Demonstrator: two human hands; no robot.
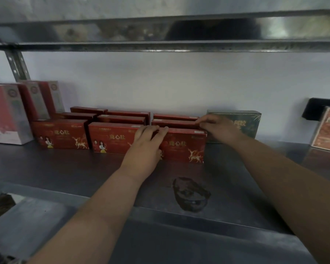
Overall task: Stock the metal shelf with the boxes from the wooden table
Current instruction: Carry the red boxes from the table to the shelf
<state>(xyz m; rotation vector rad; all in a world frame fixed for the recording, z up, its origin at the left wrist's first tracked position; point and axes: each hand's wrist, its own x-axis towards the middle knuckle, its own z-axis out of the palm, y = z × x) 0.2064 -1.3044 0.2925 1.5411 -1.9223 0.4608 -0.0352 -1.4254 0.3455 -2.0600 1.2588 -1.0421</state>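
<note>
Several red boxes with a gold deer print stand upright in three rows on the metal shelf (69, 168). The front box of the right row (185, 145) is held at both ends. My left hand (147, 147) grips its left end, fingers over the top edge. My right hand (219, 128) rests on its right rear corner, fingertips touching the red box behind it (173, 123). Two more front boxes stand to the left, one in the middle (112, 139) and one further left (60, 134).
A dark green box (246, 121) stands right of the red rows, and a brown-orange box (328, 130) at the far right below a black wall fitting (319, 109). Tall red-and-grey boxes (8, 113) stand at the left. An upper shelf (160, 46) hangs close overhead.
</note>
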